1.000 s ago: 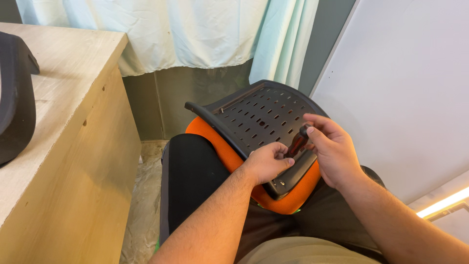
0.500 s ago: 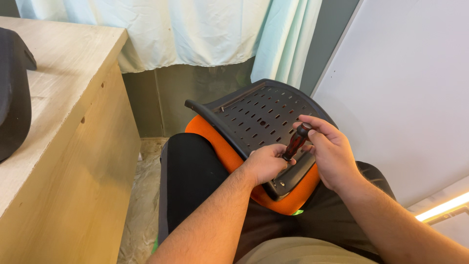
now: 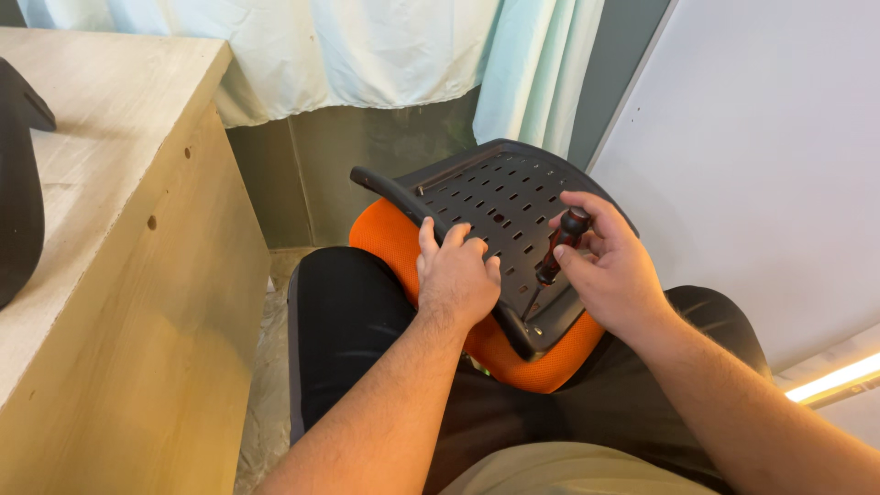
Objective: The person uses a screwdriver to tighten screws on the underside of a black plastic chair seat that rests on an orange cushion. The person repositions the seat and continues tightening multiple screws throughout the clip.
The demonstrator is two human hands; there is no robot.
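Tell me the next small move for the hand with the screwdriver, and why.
Probably keep the screwdriver upright and turn it in place. The right hand has its grip around the dark handle, with the tip down on the black perforated panel, though the tip's seat is too small to tell. The left hand presses on the panel's edge over the orange cushion, steadying it.

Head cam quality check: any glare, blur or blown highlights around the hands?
Head view: even, soft light; the left hand and right hand are sharp, with no motion blur. The dark-handled screwdriver and black perforated plastic panel show only faint sheen. Only blown spot: a bright light strip at the lower right edge. The wooden bench edge bows slightly from lens distortion.
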